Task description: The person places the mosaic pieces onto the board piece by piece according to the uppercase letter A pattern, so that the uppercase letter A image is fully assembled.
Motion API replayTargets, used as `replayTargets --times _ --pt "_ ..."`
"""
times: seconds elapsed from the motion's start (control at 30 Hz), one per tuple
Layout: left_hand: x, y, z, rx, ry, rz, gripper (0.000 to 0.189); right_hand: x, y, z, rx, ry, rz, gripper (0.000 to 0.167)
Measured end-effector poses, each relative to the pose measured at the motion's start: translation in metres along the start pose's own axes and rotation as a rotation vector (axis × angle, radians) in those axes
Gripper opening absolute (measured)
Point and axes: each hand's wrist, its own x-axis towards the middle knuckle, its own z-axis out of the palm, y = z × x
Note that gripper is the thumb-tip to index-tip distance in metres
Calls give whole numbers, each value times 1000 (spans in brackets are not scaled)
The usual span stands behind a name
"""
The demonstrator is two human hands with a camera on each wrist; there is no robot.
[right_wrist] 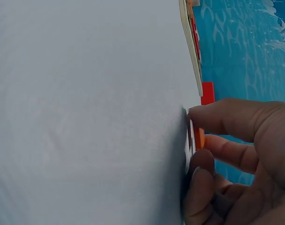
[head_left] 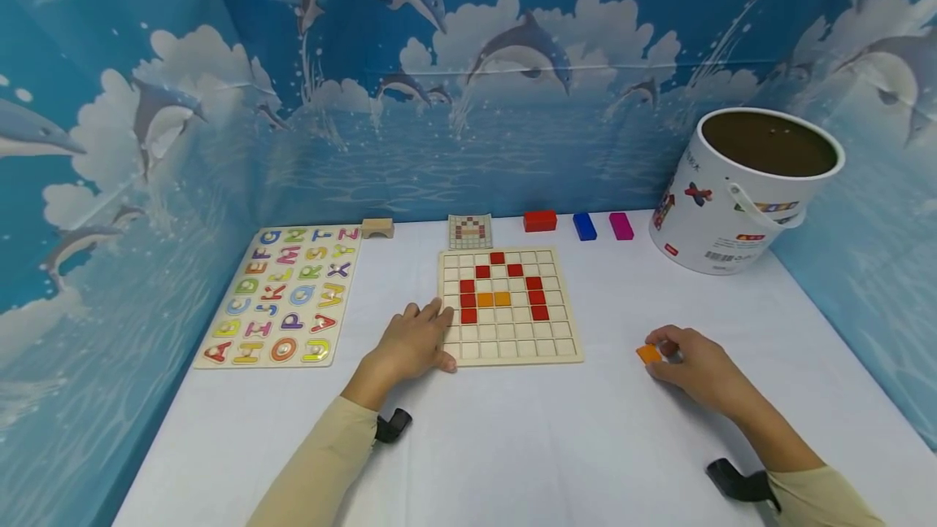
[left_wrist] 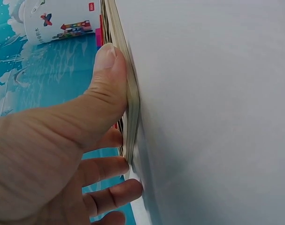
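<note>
My right hand (head_left: 691,366) pinches a small orange square tile (head_left: 648,354) between thumb and fingers, low over the white table to the right of the board. In the right wrist view the orange tile (right_wrist: 198,137) shows edge-on beside the thumb. A wooden grid board (head_left: 512,352) lies in the middle. Red tiles (head_left: 537,298) form a peaked outline on it, and two orange tiles (head_left: 494,299) sit side by side within. My left hand (head_left: 413,341) rests at the board's left edge, its thumb (left_wrist: 107,65) against the rim and the other fingers spread loosely.
Behind the board lies a small pattern card (head_left: 471,232). Red (head_left: 540,221), blue (head_left: 585,226) and magenta (head_left: 621,226) blocks and a wooden arch block (head_left: 377,228) line the back. An alphabet board (head_left: 274,299) is at left, a white bucket (head_left: 721,218) at back right.
</note>
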Motion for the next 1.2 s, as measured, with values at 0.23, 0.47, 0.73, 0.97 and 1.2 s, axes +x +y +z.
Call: replayTargets --times 0.23,0.47,0.73,0.97,1.2 --pt "0 0 1 8 3 -3 97 4 4 -7 385 93 96 52" --pt "-2 0 1 -12 -1 -5 97 20 2 -10 932 161 82 43" --pt "-3 -1 0 -13 2 -1 96 54 -29 -18 1089 214 101 46" --pt "-5 -1 -2 -15 10 8 95 84 -62 -4 960 190 50 41" --pt "-3 1 -2 -9 7 10 94 106 -89 15 809 23 12 53"
